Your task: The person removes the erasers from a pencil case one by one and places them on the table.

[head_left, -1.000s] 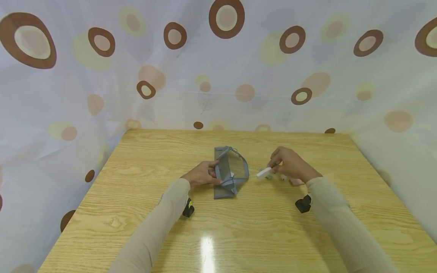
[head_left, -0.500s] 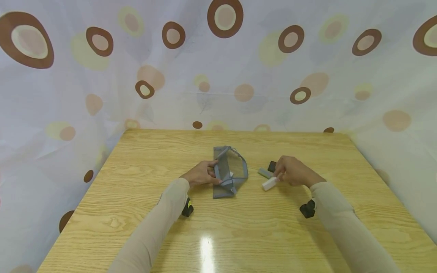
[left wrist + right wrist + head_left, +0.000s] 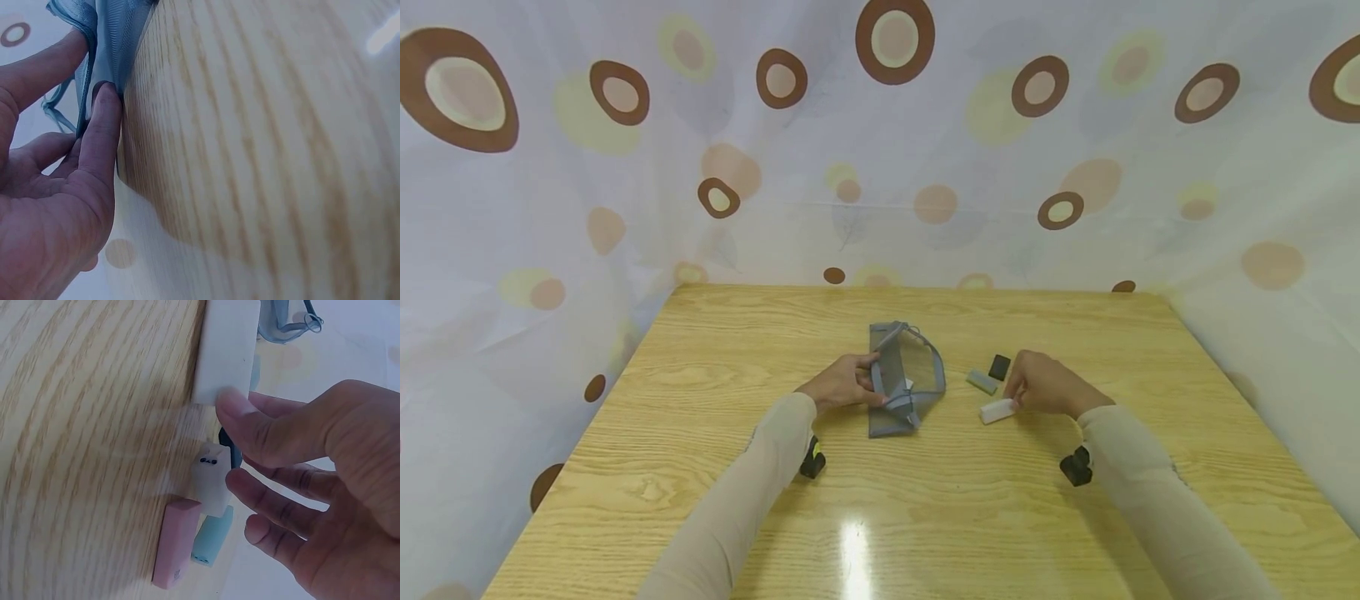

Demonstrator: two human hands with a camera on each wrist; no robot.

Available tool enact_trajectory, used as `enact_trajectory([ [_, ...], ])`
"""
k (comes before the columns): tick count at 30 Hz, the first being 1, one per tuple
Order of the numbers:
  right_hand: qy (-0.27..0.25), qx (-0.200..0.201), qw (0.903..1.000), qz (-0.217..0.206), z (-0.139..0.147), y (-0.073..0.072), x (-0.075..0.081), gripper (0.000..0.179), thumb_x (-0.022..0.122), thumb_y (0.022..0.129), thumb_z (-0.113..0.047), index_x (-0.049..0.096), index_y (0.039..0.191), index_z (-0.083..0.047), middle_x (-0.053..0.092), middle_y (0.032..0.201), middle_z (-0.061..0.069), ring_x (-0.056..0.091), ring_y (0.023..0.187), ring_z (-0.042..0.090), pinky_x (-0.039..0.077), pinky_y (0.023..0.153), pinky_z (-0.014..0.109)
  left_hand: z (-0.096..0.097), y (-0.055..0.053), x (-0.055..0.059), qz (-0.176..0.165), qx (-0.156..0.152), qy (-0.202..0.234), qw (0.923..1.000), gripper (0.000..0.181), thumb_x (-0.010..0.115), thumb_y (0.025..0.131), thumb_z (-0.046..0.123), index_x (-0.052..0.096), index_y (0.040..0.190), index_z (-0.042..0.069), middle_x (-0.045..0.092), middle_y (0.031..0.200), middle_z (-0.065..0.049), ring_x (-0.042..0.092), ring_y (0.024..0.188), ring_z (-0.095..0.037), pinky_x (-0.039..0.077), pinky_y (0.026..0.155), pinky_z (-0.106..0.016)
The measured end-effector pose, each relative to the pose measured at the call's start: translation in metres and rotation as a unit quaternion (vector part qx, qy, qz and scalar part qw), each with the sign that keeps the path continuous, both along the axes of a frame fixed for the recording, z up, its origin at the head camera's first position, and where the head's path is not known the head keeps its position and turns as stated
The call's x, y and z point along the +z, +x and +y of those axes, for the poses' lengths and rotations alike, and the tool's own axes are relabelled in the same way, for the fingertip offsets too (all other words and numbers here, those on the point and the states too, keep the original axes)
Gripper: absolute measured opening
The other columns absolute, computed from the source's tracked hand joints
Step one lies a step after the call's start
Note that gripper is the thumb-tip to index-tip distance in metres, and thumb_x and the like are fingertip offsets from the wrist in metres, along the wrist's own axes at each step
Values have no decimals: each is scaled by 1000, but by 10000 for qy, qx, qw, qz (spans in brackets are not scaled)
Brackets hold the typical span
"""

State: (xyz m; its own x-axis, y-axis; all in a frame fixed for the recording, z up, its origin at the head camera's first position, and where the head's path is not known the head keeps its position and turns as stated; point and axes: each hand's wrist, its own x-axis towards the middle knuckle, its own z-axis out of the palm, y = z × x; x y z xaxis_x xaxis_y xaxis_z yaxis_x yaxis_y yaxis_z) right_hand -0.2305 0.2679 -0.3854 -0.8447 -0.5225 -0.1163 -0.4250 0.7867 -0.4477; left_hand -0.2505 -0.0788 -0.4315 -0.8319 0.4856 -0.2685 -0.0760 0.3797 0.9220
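Note:
My left hand (image 3: 844,383) grips the near rim of a grey-blue mesh pouch (image 3: 891,422), holding its mouth open on the table. In the left wrist view the thumb and fingers lie on either side of the pouch's mesh cloth (image 3: 125,37). A small white patch shows inside the pouch; what it is I cannot tell. Right of the pouch, my right hand (image 3: 1047,383) pinches one end of a white eraser-like block (image 3: 997,411), low over or on the wood. The right wrist view shows the thumb on that white block's end (image 3: 228,350).
A grey-green block (image 3: 982,382) and a black block (image 3: 999,367) lie beyond the white one. Beneath the right hand are a pink block (image 3: 177,544), a teal block (image 3: 212,536) and a small white block with a face (image 3: 212,481). A patterned curtain (image 3: 895,225) surrounds the wooden table (image 3: 925,517).
My right hand has moved nearer to me and slightly right, lowering the white block from above the other blocks. The black and grey-green blocks show more fully. My left hand stays at the pouch.

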Motion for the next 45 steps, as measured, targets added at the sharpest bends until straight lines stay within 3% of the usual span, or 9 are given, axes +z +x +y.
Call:
enact_trajectory([
  [14, 248, -163, 9996, 3, -3, 0, -1, 11, 82, 80, 5, 80, 88, -4, 61, 101, 12, 60, 95, 31, 55, 85, 52, -1, 2, 2, -17, 28, 71, 10000, 93, 78, 87, -3, 20, 160, 0, 47, 145, -21, 67, 112, -29, 54, 98, -37],
  [24, 127, -79, 9999, 30, -5, -3, -5, 20, 77, 76, 15, 81, 82, -4, 65, 93, 9, 60, 88, 25, 57, 77, 45, 0, 1, 0, -49, 94, 50, 9999, 94, 79, 86, -1, 22, 160, 2, 51, 143, -20, 68, 110, -28, 53, 99, -39],
  [32, 129, -121, 9998, 40, -6, -2, -5, 18, 78, 79, 12, 81, 83, -6, 64, 97, 11, 61, 89, 27, 58, 76, 45, 0, 0, 2, -158, 53, 194, 9997, 94, 77, 87, -3, 19, 161, 1, 55, 140, -23, 67, 112, -30, 52, 101, -40],
  [41, -83, -174, 9998, 77, -12, -5, 9, 16, 76, 83, 11, 81, 93, -1, 67, 108, 17, 61, 105, 39, 58, 83, 49, 0, 0, 0, -194, -6, 300, 9994, 94, 76, 87, -4, 18, 160, -1, 59, 134, -25, 67, 113, -32, 52, 102, -40],
  [45, -339, 144, 9990, 270, -26, -11, 15, 18, 72, 83, 15, 78, 98, 7, 65, 106, 20, 66, 95, 35, 60, 80, 45, 0, 0, -2, -200, 40, 294, 9994, 94, 77, 86, -4, 19, 160, 0, 60, 134, -24, 68, 111, -30, 52, 101, -40],
])
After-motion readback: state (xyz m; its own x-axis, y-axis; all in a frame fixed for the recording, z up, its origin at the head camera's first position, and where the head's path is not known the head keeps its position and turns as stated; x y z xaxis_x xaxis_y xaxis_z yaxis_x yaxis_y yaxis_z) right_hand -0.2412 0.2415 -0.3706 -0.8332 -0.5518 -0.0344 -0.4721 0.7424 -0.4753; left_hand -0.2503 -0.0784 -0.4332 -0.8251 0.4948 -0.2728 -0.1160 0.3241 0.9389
